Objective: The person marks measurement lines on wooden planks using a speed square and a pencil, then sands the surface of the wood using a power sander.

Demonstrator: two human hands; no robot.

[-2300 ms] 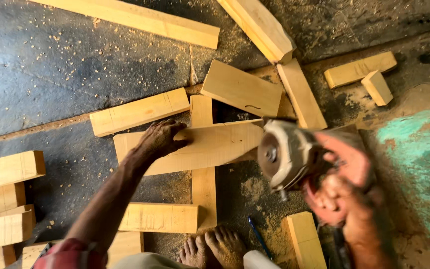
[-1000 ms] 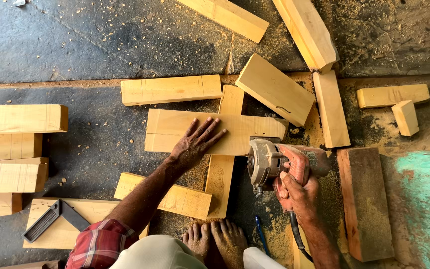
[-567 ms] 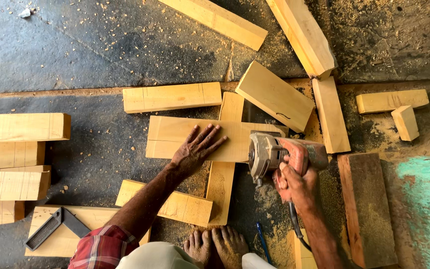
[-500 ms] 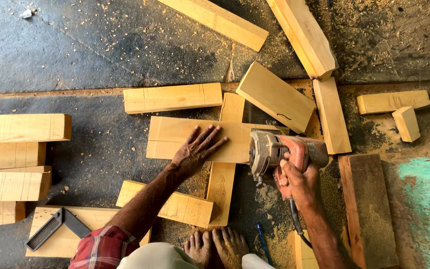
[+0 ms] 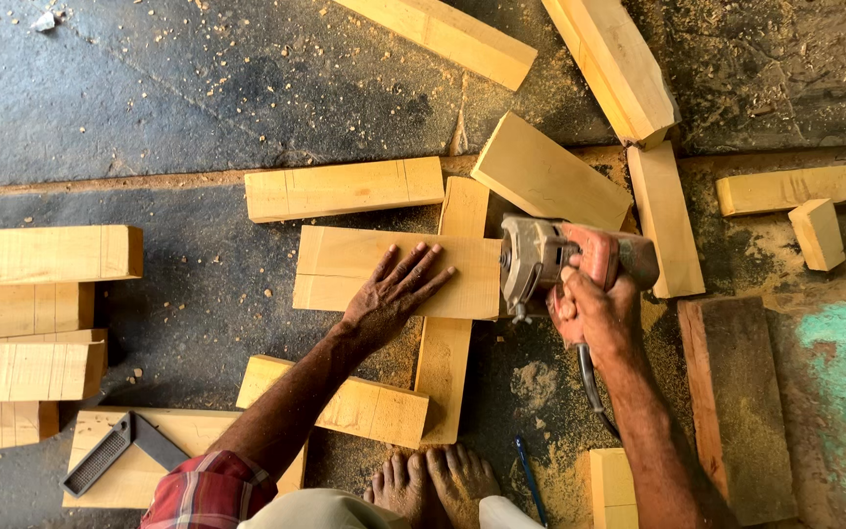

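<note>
The wood block (image 5: 394,271) being cut lies flat at the centre of the frame, resting across a long upright board (image 5: 452,323) on the sawdust-strewn floor (image 5: 149,98). The left hand (image 5: 392,294) presses down on it with fingers spread wide, palm flat, gripping nothing. The right hand (image 5: 594,309) has its grip closed tight around the handle of a power saw (image 5: 550,260), whose body sits at the block's right end, just right of centre.

To do this cut well, I judge the left hand should stay well back from the blade line (it sits near the saw's housing already) and bear straight down so the block cannot pivot on the board beneath. The saw ought to travel square to the grain with steady pressure, its cord (image 5: 594,387) trailing clear toward the lower right. Bare feet (image 5: 433,485) sit at the bottom edge, near the board's end, so offcuts should fall away from them.
</note>
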